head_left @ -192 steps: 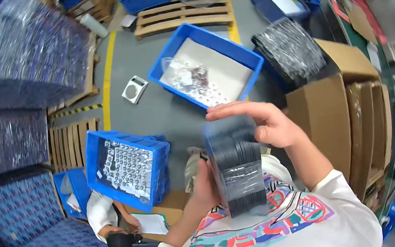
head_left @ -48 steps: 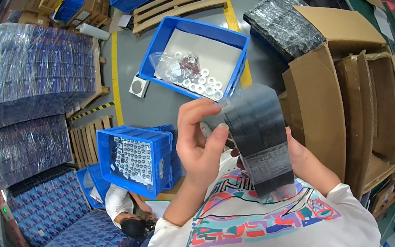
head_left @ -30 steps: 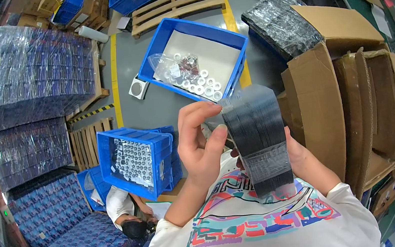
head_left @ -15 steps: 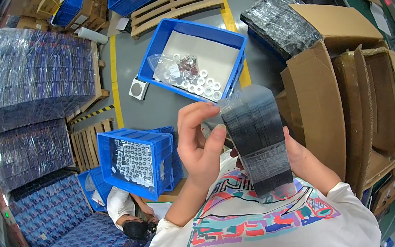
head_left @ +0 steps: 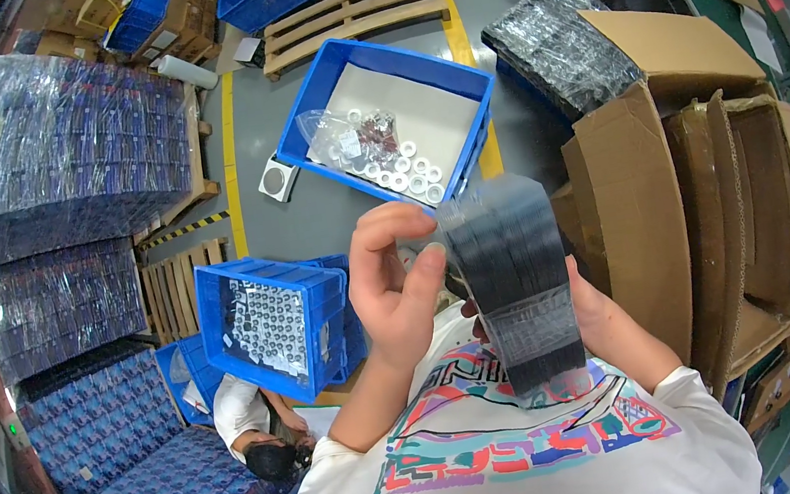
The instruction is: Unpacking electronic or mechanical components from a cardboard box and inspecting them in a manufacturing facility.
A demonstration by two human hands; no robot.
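Stack: a dark stack of thin black trays (head_left: 513, 281) in clear wrap, held up in front of the chest, above the floor.
Long axis: runs near to far from the person, top end tilted away toward the open crate.
Right hand (head_left: 593, 305): under and behind the stack, mostly hidden by it; it carries the weight, fingers closed round the far side, though the exact grip cannot be seen.
Left hand (head_left: 398, 282): just left of the stack, fingers curled, thumb and fingertips meeting at the stack's upper left edge as if pinching the wrap there.
Key relation: the stack lies to the right of the left hand, touching at the fingertips only; the right hand is the nearer, bearing hand.
Open crate (head_left: 393, 121): blue, on the floor beyond the hands, holding a clear bag and loose white rings.
Second crate (head_left: 270, 325): blue, lower left, filled with small packed parts.
Cardboard boxes (head_left: 702, 204): open, right of the stack.
Wrapped pallets (head_left: 64, 157): blue stacks along the left.
Other person (head_left: 255, 433): crouched below the second crate, well apart.
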